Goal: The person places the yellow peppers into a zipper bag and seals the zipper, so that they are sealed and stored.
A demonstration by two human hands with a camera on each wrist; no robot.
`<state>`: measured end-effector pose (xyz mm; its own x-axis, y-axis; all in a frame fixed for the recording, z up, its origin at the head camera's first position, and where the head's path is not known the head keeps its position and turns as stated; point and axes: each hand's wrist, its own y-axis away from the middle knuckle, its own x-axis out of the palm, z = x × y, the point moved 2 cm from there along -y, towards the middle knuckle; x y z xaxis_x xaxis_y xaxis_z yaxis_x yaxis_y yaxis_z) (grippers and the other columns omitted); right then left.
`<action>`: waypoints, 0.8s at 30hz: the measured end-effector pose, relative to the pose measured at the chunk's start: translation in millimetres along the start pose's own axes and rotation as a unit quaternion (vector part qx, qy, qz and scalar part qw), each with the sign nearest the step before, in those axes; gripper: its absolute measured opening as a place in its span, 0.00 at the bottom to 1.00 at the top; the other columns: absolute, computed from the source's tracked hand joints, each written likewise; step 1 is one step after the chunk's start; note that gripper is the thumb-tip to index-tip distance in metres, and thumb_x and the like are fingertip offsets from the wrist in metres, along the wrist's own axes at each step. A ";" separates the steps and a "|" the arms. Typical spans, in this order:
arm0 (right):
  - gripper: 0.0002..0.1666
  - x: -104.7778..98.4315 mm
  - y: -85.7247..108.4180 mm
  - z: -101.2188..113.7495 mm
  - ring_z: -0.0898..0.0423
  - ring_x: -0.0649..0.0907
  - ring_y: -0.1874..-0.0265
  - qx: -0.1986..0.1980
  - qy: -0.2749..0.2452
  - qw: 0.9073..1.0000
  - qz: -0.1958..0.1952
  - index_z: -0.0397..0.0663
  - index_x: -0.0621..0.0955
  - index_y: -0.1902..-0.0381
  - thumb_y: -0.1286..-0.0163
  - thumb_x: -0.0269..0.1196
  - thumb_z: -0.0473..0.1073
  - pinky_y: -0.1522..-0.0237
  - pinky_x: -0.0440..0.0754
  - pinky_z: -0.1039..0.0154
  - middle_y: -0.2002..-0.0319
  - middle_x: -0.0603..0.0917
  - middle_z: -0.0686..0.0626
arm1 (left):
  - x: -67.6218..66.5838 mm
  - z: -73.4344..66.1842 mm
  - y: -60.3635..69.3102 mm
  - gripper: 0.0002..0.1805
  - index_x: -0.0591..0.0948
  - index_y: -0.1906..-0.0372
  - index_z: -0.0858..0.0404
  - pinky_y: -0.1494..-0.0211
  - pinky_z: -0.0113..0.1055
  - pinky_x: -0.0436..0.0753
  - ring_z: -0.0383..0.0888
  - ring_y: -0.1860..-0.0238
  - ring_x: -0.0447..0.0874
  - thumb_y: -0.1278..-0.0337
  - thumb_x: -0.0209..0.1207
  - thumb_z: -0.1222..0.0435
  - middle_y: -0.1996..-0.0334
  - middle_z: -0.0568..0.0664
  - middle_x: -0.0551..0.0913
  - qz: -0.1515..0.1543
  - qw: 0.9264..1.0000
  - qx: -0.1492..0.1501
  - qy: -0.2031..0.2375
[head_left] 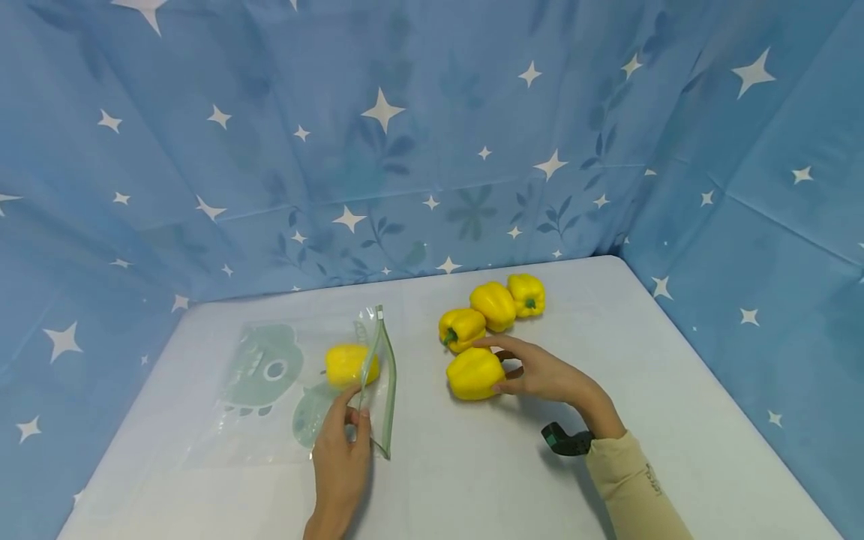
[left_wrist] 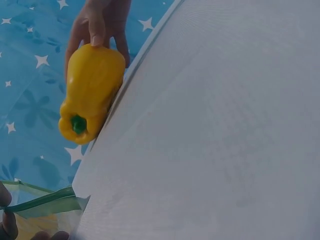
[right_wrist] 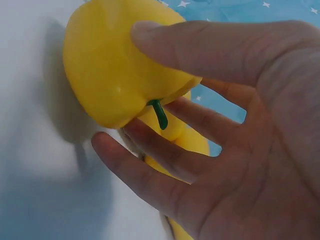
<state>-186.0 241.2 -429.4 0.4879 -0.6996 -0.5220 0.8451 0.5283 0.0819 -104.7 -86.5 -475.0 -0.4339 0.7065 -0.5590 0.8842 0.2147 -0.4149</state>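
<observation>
My right hand point(head_left: 540, 367) grips a yellow bell pepper point(head_left: 475, 373), thumb on one side and fingers on the other; its green stem shows in the right wrist view, facing the palm. A shadow beside the pepper point(right_wrist: 110, 60) suggests it is off the table there. With thumb and fingers my left hand point(head_left: 343, 457) pinches the green-edged mouth of a clear zip bag point(head_left: 388, 405), holding it partly raised. Inside the bag, near its mouth, lies another yellow bell pepper point(head_left: 346, 365). In the left wrist view, only fingertips point(left_wrist: 7, 195) of that hand show at the bag's edge.
Beyond the right hand, three yellow bell peppers lie in a slanting row: a near one point(head_left: 462, 328), a middle one point(head_left: 493, 306) and a far one point(head_left: 526, 294). The white table point(head_left: 675, 420) backs onto a blue star-patterned curtain point(head_left: 432, 135), which also hangs along both sides.
</observation>
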 end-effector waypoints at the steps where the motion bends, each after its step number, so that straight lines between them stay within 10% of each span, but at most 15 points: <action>1: 0.44 0.1 0.2 0.8 0.38 0.74 0.29 -0.001 -0.002 1.000 0.001 0.60 0.68 0.22 0.32 0.71 0.38 0.34 0.82 0.42 0.22 0.68 0.51 | -0.1 0.0 0.0 0.21 0.81 0.38 0.59 0.69 0.29 0.72 0.41 0.73 0.72 0.34 0.64 0.72 0.70 0.42 0.79 0.001 1.000 -0.001 0.000; 24: 0.41 46.9 -20.3 48.1 0.50 0.74 0.35 -0.063 -0.018 0.997 0.031 0.61 0.68 0.22 0.29 0.70 0.47 0.37 0.84 0.54 0.26 0.70 0.51 | -1.4 -1.5 -0.2 0.23 0.80 0.37 0.57 0.68 0.28 0.73 0.38 0.72 0.72 0.35 0.65 0.71 0.71 0.41 0.78 0.011 1.000 -0.023 -0.002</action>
<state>-169.8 174.5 -414.7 0.5470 -0.6796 -0.4888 0.7805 0.6251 0.0042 -104.1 -86.5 -473.0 -0.4151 0.7093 -0.5697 0.9002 0.2297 -0.3699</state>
